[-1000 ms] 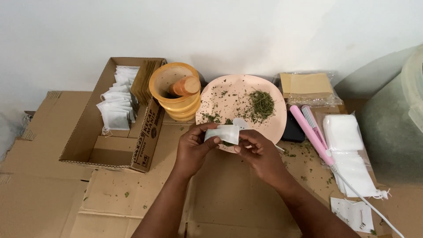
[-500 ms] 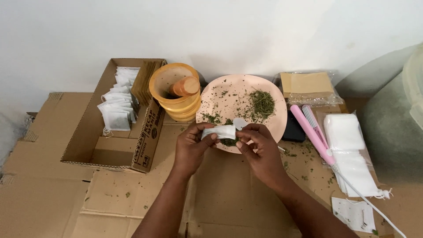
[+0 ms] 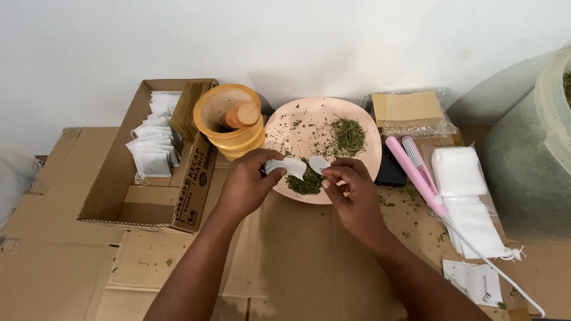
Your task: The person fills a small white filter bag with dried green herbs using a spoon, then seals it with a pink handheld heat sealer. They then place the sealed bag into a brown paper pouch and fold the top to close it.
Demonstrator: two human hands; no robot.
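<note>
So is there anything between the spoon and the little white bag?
Nothing visible. The right hand holds the small white spoon right beside the little white bag pinched in the left hand. Only a small gap lies between them, above the loose green herbs on the pink plate.

Pink plate (image 3: 297, 128), green herbs (image 3: 348, 135) (dried), white sachet (image 3: 288, 167) — orange mortar (image 3: 229, 122), brown box (image 3: 113, 178).

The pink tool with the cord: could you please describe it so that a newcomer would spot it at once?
Start at the round pink plate of green herbs. Right of it, past a black block, lies the pink tool, beside stacked white sachets. Alone there, it is long, slim and trails a white cord.
</note>
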